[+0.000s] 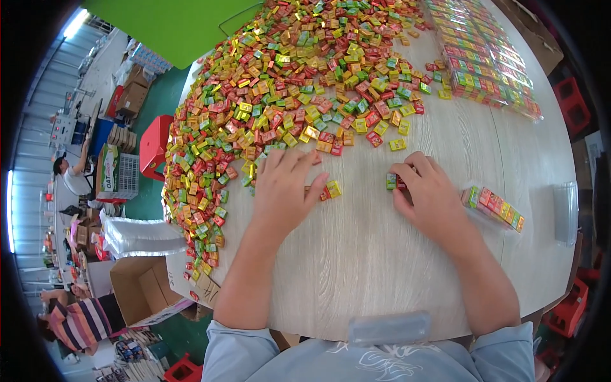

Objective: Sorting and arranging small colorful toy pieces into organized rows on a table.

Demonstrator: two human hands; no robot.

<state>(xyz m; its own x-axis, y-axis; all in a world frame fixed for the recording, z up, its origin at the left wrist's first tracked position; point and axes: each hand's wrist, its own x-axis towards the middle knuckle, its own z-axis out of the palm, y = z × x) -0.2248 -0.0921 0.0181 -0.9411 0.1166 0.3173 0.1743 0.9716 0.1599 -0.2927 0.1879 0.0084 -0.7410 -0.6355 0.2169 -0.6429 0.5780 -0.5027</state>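
Observation:
A large heap of small square candies (280, 83) in red, green, yellow and orange wrappers covers the far left of a pale wooden table (375, 254). My left hand (283, 188) lies flat at the heap's near edge, fingers spread over a few candies, with a yellow and a red one (330, 190) by its thumb. My right hand (429, 191) rests on the table with its fingers bent over a green and a red candy (394, 182). A short row of packed candies (493, 207) lies just right of that hand.
Rows of packed candy strips (484, 57) lie at the far right. An empty clear plastic tray (389, 328) sits at the near edge, another (564, 213) at the right edge. Open cardboard boxes (143, 290), a red stool (154, 145) and other people are at the left.

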